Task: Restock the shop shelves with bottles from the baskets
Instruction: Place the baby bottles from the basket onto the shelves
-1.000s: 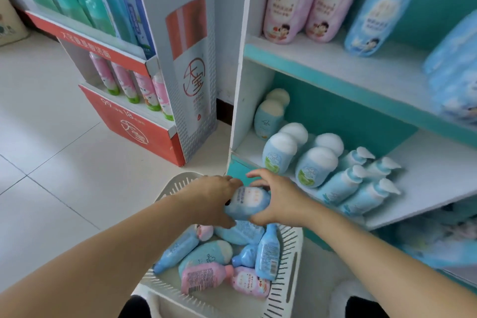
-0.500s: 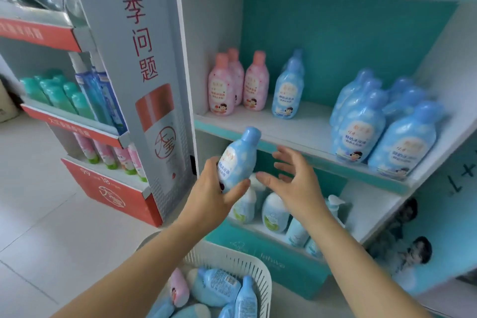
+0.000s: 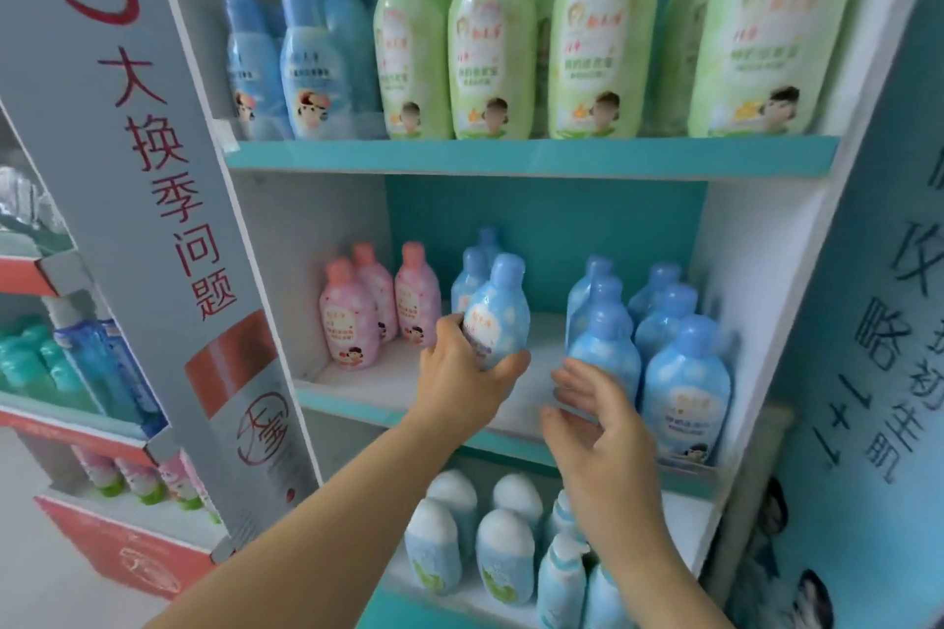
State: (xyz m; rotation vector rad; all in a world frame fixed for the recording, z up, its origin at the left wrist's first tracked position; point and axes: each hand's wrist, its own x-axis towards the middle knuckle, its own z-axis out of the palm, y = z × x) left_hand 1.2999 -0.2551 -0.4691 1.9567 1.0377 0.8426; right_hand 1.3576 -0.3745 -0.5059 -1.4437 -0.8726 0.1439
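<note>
Mostly hidden behind the left grip (image 3: 459, 375): the lower half and label of the blue bottle (image 3: 499, 312), wrapped by curled fingers and thumb, held upright with a slight lean over the middle shelf (image 3: 357, 401). Impossible to tell whether its base touches the board. Just behind it, another blue bottle (image 3: 472, 271), only cap and shoulder showing. Further right, the right grip (image 3: 600, 429) with fingers spread and straight, holding nothing, in front of the blue cluster (image 3: 684, 373); contact with the nearest bottle not clear. Blurred print on every label. Cut off at the top edge, some of the green bottles (image 3: 490, 41); cut off at the bottom edge, the white-capped bottles (image 3: 505, 552) on the lower shelf. Open board between the pink bottles (image 3: 352, 317) and the blue cluster, with bare shelf along the teal front lip. Close on the left, a grey display panel (image 3: 168, 220).
</note>
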